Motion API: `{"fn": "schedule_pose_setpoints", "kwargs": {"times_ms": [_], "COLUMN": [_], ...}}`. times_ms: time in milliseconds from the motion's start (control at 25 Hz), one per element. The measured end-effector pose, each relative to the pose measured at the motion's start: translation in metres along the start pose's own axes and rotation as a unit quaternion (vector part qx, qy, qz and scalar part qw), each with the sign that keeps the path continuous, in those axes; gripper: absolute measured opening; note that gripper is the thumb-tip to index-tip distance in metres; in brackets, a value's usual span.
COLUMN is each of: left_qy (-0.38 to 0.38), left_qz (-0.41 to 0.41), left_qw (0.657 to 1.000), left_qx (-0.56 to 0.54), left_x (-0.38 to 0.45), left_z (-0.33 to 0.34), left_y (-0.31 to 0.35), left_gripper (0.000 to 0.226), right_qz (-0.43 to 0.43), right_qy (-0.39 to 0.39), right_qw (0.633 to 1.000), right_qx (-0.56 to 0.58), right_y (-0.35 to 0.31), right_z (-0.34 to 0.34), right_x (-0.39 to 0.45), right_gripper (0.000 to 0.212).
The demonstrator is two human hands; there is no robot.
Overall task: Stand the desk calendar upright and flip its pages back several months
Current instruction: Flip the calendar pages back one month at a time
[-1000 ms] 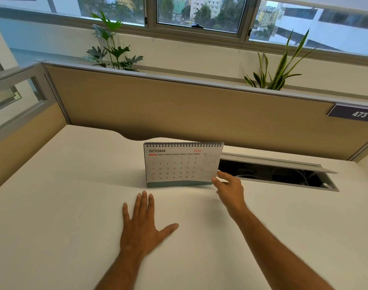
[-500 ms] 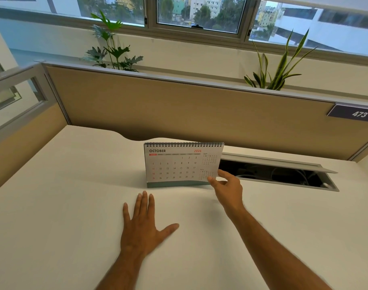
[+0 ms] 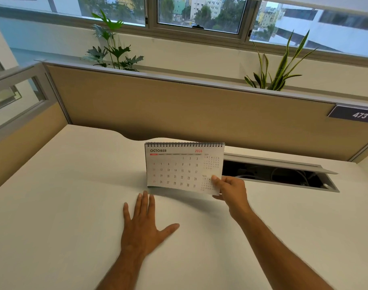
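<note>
Two bare forearms in shot, no sleeve on either as far as the bottom edge. The left hand (image 3: pixel 144 229) wears no ring, watch or glove (nails short and plain), and the right hand (image 3: pixel 233 192) is likewise unadorned.

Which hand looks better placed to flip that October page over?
The right hand, probably: it already pinches the October page's lower right corner, lifted off the stand. The left hand lies flat on the desk.

An office cubicle: tan partition panel (image 3: pixel 179 114) with number plate (image 3: pixel 354 115), white desk (image 3: pixel 53 206), cable hatch (image 3: pixel 279 174).
</note>
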State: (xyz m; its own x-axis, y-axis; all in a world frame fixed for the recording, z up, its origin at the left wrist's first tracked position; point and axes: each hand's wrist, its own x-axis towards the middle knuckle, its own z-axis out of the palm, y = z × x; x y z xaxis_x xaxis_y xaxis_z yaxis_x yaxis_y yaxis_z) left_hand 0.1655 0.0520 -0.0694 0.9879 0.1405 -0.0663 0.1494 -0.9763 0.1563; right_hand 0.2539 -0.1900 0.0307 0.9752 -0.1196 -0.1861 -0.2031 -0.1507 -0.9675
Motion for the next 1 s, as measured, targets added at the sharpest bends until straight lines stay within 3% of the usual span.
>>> {"fn": "schedule_pose_setpoints", "kwargs": {"times_ms": [120,240,400,560,760,1000], "left_qy": [0.015,0.011,-0.015,-0.013,-0.008,-0.004], "left_qz": [0.012,0.012,0.000,0.000,-0.001,0.001], "left_qw": [0.999,0.999,1.000,1.000,1.000,1.000], "left_qx": [-0.028,-0.043,-0.003,-0.007,-0.002,-0.003], "left_x": [-0.001,-0.001,0.000,-0.001,-0.002,-0.002], "left_z": [0.000,-0.002,-0.002,-0.002,-0.003,-0.001], "left_y": [0.000,-0.002,-0.001,0.000,0.001,0.001], "left_gripper": [0.124,0.124,0.128,0.126,0.126,0.126], "right_qz": [-0.026,-0.063,-0.104,-0.130,-0.143,-0.150], "right_qy": [-0.084,-0.121,-0.156,-0.142,-0.092,-0.076], "right_qw": [0.991,0.967,0.937,0.949,0.979,0.986], "right_qx": [0.106,0.215,0.296,0.248,0.110,-0.015], "right_y": [-0.023,-0.060,-0.103,-0.124,-0.122,-0.109], "right_z": [-0.010,-0.014,-0.015,-0.007,0.005,0.008], "right_x": [-0.007,-0.011,-0.008,0.008,0.027,0.038], "right_gripper": [0.022,0.033,0.076,0.095,0.088,0.079]}}
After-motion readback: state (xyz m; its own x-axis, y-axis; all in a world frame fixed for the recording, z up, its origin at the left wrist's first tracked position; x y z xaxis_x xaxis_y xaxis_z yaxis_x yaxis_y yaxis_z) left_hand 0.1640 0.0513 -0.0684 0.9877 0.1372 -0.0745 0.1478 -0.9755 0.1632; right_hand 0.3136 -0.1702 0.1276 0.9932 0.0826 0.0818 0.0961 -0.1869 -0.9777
